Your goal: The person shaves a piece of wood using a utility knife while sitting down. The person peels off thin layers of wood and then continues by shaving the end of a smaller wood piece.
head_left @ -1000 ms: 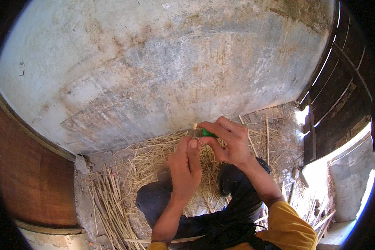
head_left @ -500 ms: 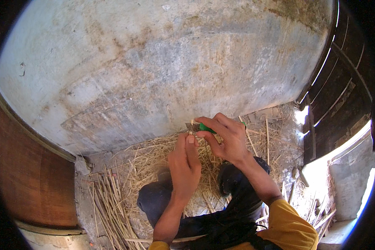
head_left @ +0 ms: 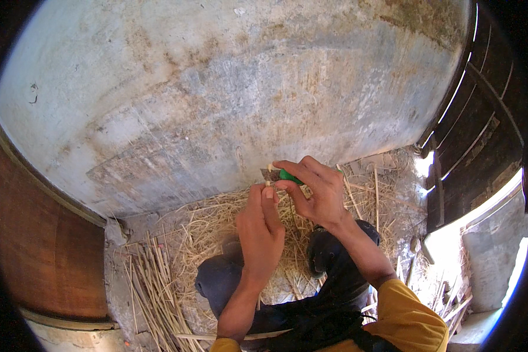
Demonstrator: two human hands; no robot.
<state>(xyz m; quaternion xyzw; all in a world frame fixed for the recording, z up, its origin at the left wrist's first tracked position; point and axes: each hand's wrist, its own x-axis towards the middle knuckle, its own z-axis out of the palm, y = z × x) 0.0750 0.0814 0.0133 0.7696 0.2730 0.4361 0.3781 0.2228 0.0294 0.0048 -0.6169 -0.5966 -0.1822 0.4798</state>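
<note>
A smooth, reddish-brown wooden panel stands at far left, then a loose bundle of long, pale split sticks lies beside a heap of curly straw-coloured shavings. Above the heap, the left hand pinches a slim, pale stick between thumb and forefinger, its tip just below the grey metal blade of a small green-handled knife, gripped in the curled fingers of the right hand.

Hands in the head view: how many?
2. The left hand, near centre, pinches a pale stick; the right hand, to its right, holds a green-handled knife. Neither is fully hidden.
</note>
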